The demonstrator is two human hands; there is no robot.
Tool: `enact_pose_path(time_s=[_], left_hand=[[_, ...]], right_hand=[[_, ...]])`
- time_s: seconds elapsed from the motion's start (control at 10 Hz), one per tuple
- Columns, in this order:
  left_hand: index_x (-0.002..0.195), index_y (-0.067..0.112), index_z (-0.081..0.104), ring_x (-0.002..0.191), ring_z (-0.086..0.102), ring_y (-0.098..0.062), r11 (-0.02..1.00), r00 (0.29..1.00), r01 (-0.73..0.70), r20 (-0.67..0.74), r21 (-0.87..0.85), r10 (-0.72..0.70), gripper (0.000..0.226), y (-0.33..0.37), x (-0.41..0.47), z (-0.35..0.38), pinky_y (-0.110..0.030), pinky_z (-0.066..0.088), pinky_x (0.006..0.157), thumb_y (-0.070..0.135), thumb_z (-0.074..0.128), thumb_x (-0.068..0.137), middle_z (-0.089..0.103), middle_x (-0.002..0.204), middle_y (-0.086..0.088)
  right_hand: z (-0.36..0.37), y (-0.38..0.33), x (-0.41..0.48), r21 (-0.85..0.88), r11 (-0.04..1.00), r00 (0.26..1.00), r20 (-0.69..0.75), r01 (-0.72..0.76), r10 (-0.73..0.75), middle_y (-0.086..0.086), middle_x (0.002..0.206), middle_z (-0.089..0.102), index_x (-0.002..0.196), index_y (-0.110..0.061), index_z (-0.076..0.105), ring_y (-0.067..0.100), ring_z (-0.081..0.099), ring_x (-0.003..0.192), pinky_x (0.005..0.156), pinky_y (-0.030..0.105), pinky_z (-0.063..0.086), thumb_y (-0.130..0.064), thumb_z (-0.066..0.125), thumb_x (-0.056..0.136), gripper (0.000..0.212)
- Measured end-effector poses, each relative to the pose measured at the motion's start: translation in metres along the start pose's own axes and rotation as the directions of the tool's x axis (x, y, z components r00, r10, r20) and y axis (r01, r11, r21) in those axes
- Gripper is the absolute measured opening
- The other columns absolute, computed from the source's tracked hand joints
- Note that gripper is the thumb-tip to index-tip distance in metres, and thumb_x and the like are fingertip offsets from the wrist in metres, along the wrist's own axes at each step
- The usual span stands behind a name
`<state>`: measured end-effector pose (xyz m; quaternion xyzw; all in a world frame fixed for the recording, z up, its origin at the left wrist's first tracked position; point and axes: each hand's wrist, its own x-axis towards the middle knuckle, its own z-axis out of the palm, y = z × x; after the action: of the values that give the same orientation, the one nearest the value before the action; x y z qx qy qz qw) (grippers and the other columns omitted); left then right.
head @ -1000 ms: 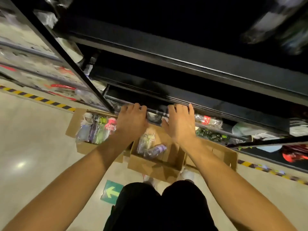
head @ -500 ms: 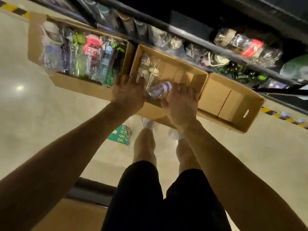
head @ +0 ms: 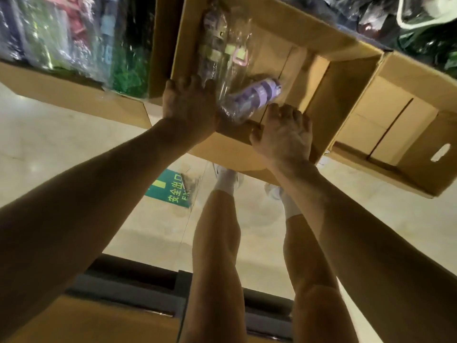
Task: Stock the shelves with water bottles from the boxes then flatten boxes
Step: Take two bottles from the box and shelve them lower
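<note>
The middle cardboard box [head: 232,151] on the floor holds a purple water bottle [head: 256,95] lying in clear plastic wrap, and a second wrapped bottle [head: 221,43] further in. My left hand [head: 189,107] reaches over the box's near left corner with fingers spread, right beside the purple bottle's wrap. My right hand [head: 284,136] hovers over the near rim, fingers apart, fingertips just short of the bottle. Neither hand is closed on anything.
A left box [head: 74,95] is packed with several wrapped bottles. To the right stands an empty box [head: 395,134]. Wrapped goods on the bottom shelf [head: 420,23] show at top right. A green floor sign [head: 170,189] lies by my feet; another cardboard surface [head: 99,323] is behind me.
I have bent down from the shelf rail. Both hands dropped from the rail to the middle box and now reach over its near rim toward the purple bottle.
</note>
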<state>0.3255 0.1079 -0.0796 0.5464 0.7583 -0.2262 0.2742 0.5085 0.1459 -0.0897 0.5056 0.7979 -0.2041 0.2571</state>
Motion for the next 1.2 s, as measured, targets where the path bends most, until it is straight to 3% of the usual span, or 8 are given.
enact_pose_path(time_s=[0.3,0.4,0.5,0.6,0.7,0.9,1.1,1.2], left_hand=[[0.145,0.004,0.046,0.133,0.049,-0.049,0.996,0.999,0.041,0.026,-0.082,-0.039,0.052,0.017,0.102,0.088,-0.059,0.041,0.107,0.034,0.054,0.103,0.050,0.144,-0.027],[0.142,0.007,0.048,0.125,0.056,-0.050,0.989,0.995,0.093,0.034,-0.111,-0.090,0.056,0.018,0.131,0.122,-0.061,0.047,0.101,0.043,0.052,0.101,0.057,0.137,-0.027],[0.135,0.006,0.050,0.111,0.064,-0.050,0.982,0.993,0.116,0.033,-0.149,-0.112,0.057,0.016,0.149,0.144,-0.057,0.052,0.088,0.052,0.048,0.102,0.064,0.122,-0.027],[0.131,0.007,0.056,0.111,0.066,-0.044,0.950,0.989,0.131,0.104,-0.283,-0.106,0.057,0.012,0.166,0.157,-0.049,0.054,0.088,0.056,0.050,0.102,0.066,0.120,-0.024],[0.128,0.006,0.060,0.114,0.065,-0.045,0.875,0.981,0.182,0.137,-0.448,-0.134,0.065,0.012,0.178,0.162,-0.048,0.056,0.093,0.062,0.046,0.098,0.068,0.120,-0.025],[0.130,0.001,0.062,0.120,0.062,-0.041,0.863,0.965,0.262,0.138,-0.432,-0.224,0.067,0.016,0.196,0.160,-0.043,0.051,0.096,0.060,0.055,0.100,0.065,0.128,-0.026],[0.130,0.002,0.062,0.125,0.060,-0.037,0.856,0.963,0.251,0.208,-0.451,-0.173,0.047,0.040,0.210,0.168,-0.033,0.045,0.092,0.039,0.063,0.100,0.064,0.131,-0.024],[0.126,0.011,0.070,0.120,0.065,-0.032,0.819,0.960,0.231,0.258,-0.525,-0.106,0.053,0.051,0.222,0.178,-0.028,0.044,0.088,0.054,0.065,0.096,0.070,0.127,-0.016]], right_hand=[[0.085,0.016,0.089,-0.024,1.000,0.999,0.049,0.000,0.001,0.022,0.140,0.057,0.150,-0.010,0.043,0.040,0.057,0.126,0.106,0.050,0.044,-0.057,0.051,0.099,0.070],[0.107,0.020,0.113,0.186,0.973,0.988,0.099,-0.135,0.118,0.018,0.131,0.063,0.145,-0.011,0.047,0.036,0.062,0.119,0.100,0.048,0.050,-0.062,0.043,0.103,0.067],[0.124,0.018,0.129,0.635,0.519,0.819,0.401,-0.572,0.410,0.003,0.111,0.065,0.138,-0.015,0.056,0.021,0.064,0.094,0.085,0.037,0.054,-0.070,0.043,0.101,0.068],[0.138,0.019,0.154,0.718,-0.028,0.674,0.667,-0.696,0.317,0.005,0.121,0.067,0.141,-0.020,0.056,0.022,0.063,0.100,0.091,0.039,0.054,-0.073,0.056,0.093,0.072],[0.136,0.015,0.169,0.640,-0.137,0.624,0.768,-0.756,0.146,0.007,0.118,0.069,0.139,-0.021,0.055,0.025,0.067,0.100,0.078,0.035,0.054,-0.062,0.070,0.090,0.066],[0.148,0.023,0.176,0.639,-0.178,0.630,0.769,-0.749,0.108,0.007,0.107,0.074,0.128,-0.019,0.059,0.025,0.073,0.095,0.086,0.039,0.061,-0.043,0.081,0.086,0.053],[0.162,0.041,0.183,0.668,-0.126,0.659,0.744,-0.733,0.112,0.005,0.108,0.075,0.118,-0.021,0.066,0.024,0.071,0.101,0.095,0.041,0.057,-0.047,0.077,0.087,0.041],[0.169,0.041,0.187,0.697,-0.174,0.691,0.716,-0.696,0.102,0.004,0.102,0.079,0.122,-0.020,0.068,0.025,0.075,0.098,0.090,0.042,0.058,-0.043,0.077,0.085,0.045]])
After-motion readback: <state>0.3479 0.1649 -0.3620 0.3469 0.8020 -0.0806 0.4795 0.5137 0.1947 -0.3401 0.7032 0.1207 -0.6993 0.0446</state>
